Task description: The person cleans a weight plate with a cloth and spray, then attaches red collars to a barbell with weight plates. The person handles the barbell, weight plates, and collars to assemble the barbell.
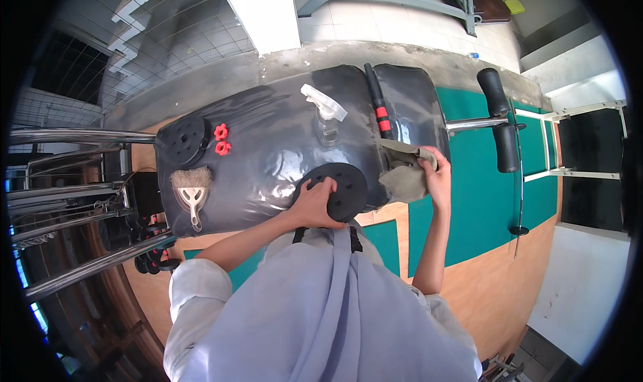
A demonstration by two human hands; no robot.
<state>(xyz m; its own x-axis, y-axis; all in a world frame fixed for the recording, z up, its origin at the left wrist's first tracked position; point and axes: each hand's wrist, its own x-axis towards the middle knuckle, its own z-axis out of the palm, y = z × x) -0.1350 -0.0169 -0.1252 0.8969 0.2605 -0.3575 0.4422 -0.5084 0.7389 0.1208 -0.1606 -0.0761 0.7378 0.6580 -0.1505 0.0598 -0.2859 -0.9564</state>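
Observation:
A black weight plate [349, 193] with several holes lies at the near edge of a black padded bench [261, 147]. My left hand [315, 206] grips its near left edge, fingers over the top face. To the right, my right hand [437, 175] pinches a crumpled olive-grey cloth [404, 173] over the bench's near right part. Beyond the plate stands a clear spray bottle [327, 124] with a white trigger head. A black dumbbell bar [377, 104] with red bands lies along the seam between the bench's two pads, close to the cloth.
At the bench's left end are a second weight plate [182, 141], two red star-shaped nuts [222, 139] and a bristle brush [193, 193]. Foam rollers [499, 120] on a metal post stick out at the right. Chrome rails [87, 136] stand at left; green mat [469, 221] covers flooring.

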